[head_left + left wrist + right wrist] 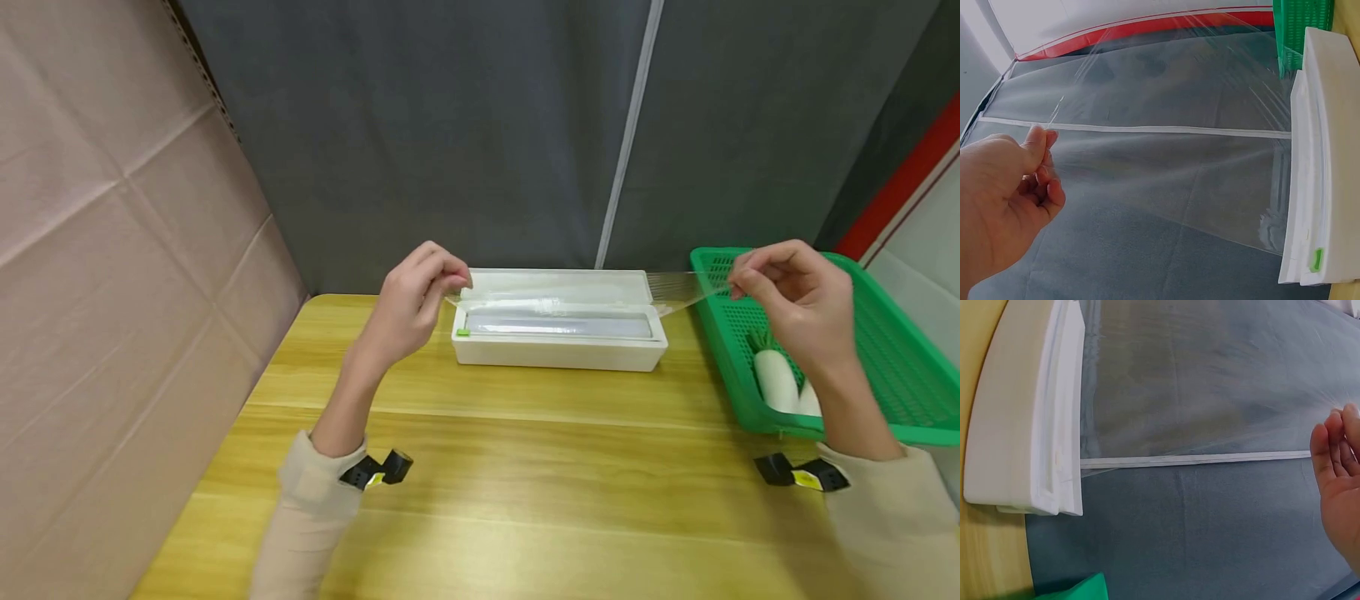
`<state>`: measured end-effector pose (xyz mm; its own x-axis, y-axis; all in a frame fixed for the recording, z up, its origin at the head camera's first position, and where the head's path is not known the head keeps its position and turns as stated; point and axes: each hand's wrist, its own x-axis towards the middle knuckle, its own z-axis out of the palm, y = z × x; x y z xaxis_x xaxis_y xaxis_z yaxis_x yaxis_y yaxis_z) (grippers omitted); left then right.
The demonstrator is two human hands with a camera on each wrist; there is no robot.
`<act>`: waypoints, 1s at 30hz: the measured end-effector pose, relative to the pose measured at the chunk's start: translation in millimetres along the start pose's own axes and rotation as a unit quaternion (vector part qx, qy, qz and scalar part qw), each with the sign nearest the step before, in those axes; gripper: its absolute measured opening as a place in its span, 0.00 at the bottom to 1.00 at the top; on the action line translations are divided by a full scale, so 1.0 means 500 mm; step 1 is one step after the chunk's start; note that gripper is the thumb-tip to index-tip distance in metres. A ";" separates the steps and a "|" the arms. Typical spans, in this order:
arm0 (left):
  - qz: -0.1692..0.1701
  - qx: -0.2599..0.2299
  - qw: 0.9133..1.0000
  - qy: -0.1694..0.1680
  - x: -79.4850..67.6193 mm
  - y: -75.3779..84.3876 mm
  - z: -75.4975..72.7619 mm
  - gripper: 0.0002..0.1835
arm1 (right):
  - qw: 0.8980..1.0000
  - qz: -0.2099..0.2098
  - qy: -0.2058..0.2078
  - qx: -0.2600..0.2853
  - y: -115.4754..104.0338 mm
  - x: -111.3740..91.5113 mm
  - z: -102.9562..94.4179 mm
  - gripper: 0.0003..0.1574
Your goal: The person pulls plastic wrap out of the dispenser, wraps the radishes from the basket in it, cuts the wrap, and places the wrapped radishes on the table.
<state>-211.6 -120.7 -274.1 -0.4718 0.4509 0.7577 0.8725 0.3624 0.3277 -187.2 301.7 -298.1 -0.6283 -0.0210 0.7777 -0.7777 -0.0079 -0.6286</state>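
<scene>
A clear sheet of plastic wrap (1210,181) stretches up from a white wrap dispenser box (555,355), whose lid stands raised at the back. My left hand (414,300) pinches one corner of the film between thumb and fingers, above the box's left end. Off to the right, my right hand (806,296) pinches the other corner, in front of the green basket. Both wrist views show the film drawn taut between box and fingertips. A small green slider (463,332) sits at the left of the box's front edge.
A green plastic basket (720,367) stands at the right of the wooden table (480,492), with white radishes (776,381) in it, partly hidden by the right arm. A dark grey curtain (450,133) hangs behind the box; a pinkish cloth wall (127,292) borders the left.
</scene>
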 end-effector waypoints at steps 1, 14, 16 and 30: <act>0.000 -0.004 1.000 -0.007 -0.005 0.003 -0.001 0.02 | 1.000 0.002 -0.005 0.007 -0.003 -0.006 -0.002 0.09; -0.017 -0.084 0.990 -0.109 -0.091 0.032 0.012 0.07 | 0.989 0.042 -0.083 0.111 -0.013 -0.076 -0.021 0.02; -0.016 -0.090 0.989 -0.114 -0.105 0.037 0.018 0.08 | 0.987 0.036 -0.103 0.116 -0.012 -0.086 -0.022 0.02; -0.062 -0.122 0.967 -0.216 -0.187 0.058 0.063 0.03 | 0.973 0.081 -0.199 0.089 0.005 -0.155 -0.037 0.14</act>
<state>-145.9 -126.8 -353.2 -0.5381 0.7339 0.4145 0.7843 0.2560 0.5651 -140.7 321.7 -359.5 -0.6581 -0.4216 0.6238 -0.6307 -0.1437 -0.7626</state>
